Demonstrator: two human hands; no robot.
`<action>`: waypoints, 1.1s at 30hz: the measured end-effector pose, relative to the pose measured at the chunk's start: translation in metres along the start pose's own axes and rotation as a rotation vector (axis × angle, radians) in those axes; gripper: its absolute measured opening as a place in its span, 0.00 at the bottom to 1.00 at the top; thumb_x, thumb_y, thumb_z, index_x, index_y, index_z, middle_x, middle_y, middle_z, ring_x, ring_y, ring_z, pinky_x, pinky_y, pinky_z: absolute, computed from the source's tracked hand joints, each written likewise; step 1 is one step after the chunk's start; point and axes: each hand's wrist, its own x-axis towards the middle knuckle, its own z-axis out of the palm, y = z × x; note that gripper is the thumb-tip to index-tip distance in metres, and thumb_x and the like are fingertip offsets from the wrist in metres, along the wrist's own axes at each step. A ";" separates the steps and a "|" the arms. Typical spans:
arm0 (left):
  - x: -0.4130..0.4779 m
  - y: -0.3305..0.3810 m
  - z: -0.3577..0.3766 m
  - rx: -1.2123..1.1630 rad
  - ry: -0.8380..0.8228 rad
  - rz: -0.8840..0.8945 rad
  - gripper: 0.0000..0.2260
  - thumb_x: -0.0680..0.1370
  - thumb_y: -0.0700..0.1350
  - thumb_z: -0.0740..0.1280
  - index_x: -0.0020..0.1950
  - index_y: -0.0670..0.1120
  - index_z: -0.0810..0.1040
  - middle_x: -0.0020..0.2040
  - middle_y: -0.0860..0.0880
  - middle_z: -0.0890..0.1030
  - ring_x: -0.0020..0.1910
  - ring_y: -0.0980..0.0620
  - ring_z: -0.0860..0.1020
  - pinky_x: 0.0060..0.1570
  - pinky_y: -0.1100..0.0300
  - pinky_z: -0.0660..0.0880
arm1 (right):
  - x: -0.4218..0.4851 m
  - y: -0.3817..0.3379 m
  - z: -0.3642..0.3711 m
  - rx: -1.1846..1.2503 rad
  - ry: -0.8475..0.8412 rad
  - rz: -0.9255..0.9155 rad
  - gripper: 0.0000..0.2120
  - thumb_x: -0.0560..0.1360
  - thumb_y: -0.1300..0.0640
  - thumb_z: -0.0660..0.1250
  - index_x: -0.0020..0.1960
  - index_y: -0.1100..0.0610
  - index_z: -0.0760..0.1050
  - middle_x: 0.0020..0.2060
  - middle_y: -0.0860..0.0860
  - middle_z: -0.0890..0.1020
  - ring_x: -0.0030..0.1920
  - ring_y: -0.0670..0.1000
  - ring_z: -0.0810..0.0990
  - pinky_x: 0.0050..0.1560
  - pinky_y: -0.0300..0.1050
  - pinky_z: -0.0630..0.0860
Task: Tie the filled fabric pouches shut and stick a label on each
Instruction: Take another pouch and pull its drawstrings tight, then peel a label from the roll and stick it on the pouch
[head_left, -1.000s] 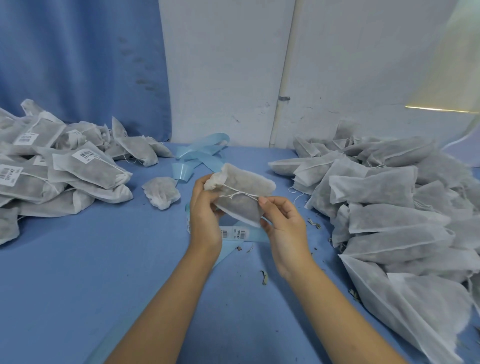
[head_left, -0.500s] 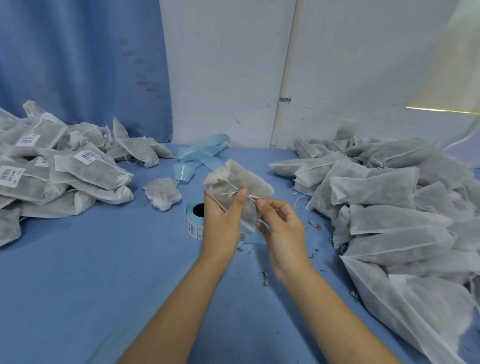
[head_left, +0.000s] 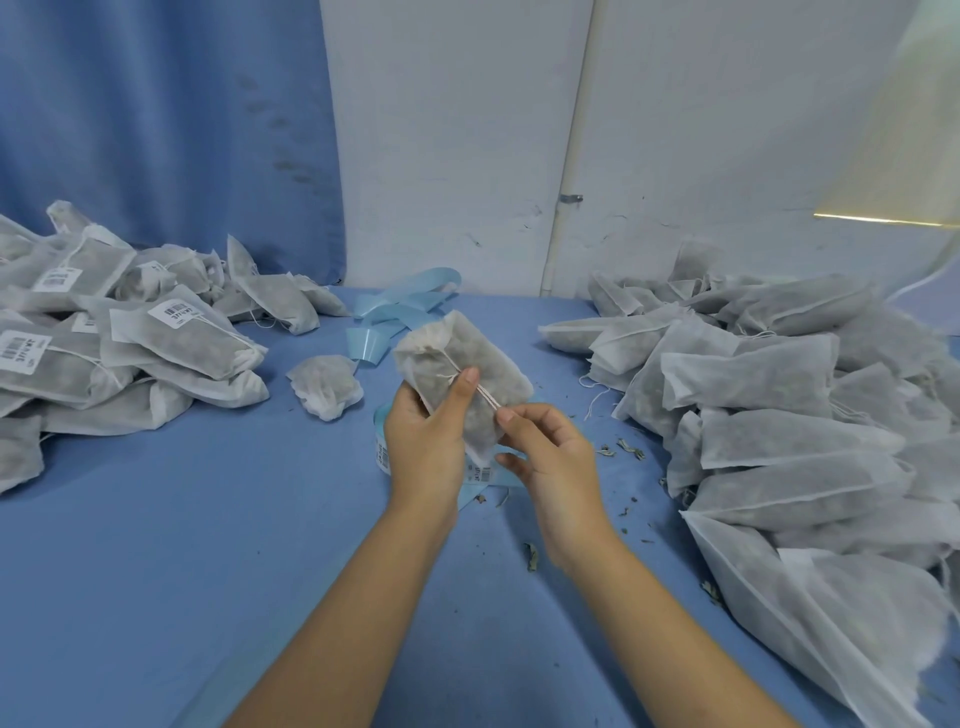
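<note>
Pouch (head_left: 493, 366) in left hand (head_left: 426, 441); right hand (head_left: 556, 457) pinches string (head_left: 488, 398); probable roll (head_left: 383, 448) half-hidden

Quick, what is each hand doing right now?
The left hand grips the pouch, thumb pressing on the string.
The right hand pinches the string's end between its fingertips.

Reference centre: the held pouch (head_left: 467, 374), above the table (head_left: 156, 571) and over the label roll (head_left: 382, 447). The left hand (head_left: 426, 441) grips it from 7 o'clock; the right hand (head_left: 556, 457) pinches its drawstring (head_left: 488, 397) at 4 o'clock. Labelled pouch pile (head_left: 104, 353): 9 o'clock. Lone pouch (head_left: 324, 384): between that pile and centre. Unlabelled pouch pile (head_left: 779, 415): 3 o'clock. Backing strip (head_left: 405, 306): 12 o'clock, before the wall (head_left: 457, 156).
</note>
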 end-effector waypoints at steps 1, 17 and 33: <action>0.000 0.000 0.000 0.001 0.009 0.005 0.05 0.74 0.44 0.73 0.47 0.48 0.79 0.39 0.55 0.85 0.41 0.57 0.83 0.39 0.65 0.78 | 0.000 0.001 0.000 -0.042 0.011 -0.011 0.05 0.76 0.61 0.68 0.41 0.55 0.76 0.35 0.46 0.81 0.40 0.45 0.79 0.42 0.37 0.76; 0.002 0.010 -0.007 0.020 -0.106 -0.148 0.07 0.73 0.34 0.67 0.39 0.44 0.79 0.35 0.48 0.82 0.36 0.51 0.79 0.39 0.59 0.76 | 0.002 0.028 -0.017 -1.014 -0.063 -0.225 0.03 0.76 0.55 0.61 0.43 0.51 0.68 0.31 0.54 0.77 0.36 0.59 0.74 0.36 0.50 0.69; -0.001 -0.018 -0.031 0.749 -0.316 0.149 0.16 0.68 0.35 0.60 0.24 0.52 0.66 0.27 0.57 0.69 0.29 0.57 0.64 0.32 0.61 0.59 | 0.010 0.025 -0.033 -0.864 0.108 -0.241 0.12 0.81 0.60 0.58 0.63 0.51 0.70 0.51 0.45 0.79 0.50 0.47 0.78 0.50 0.42 0.73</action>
